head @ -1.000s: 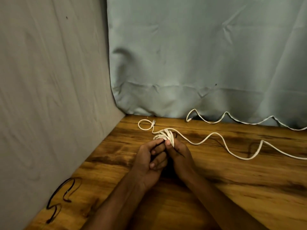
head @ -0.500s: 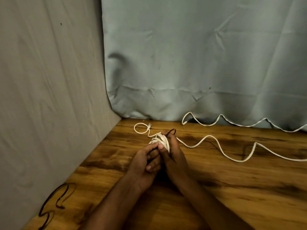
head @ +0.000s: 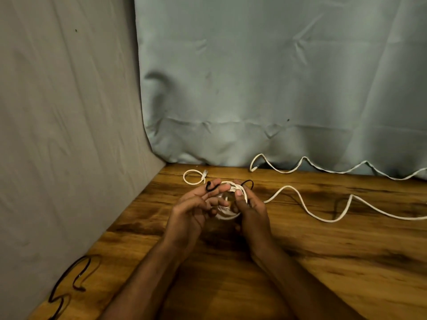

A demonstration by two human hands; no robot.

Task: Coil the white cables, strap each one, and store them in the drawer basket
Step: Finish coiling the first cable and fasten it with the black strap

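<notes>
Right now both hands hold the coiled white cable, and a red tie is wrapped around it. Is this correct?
Not quite: the tie is black, not red, as the head view shows. The rest stands: the left hand and the right hand hold the coiled white cable above the table.

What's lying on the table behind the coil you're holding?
Behind the coil a small white loop with a connector lies on the table. Your hands hide the coil's near side.

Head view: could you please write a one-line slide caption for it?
Both hands, left and right, hold a coiled white cable while wrapping a black strap around it above the wooden table.
</notes>
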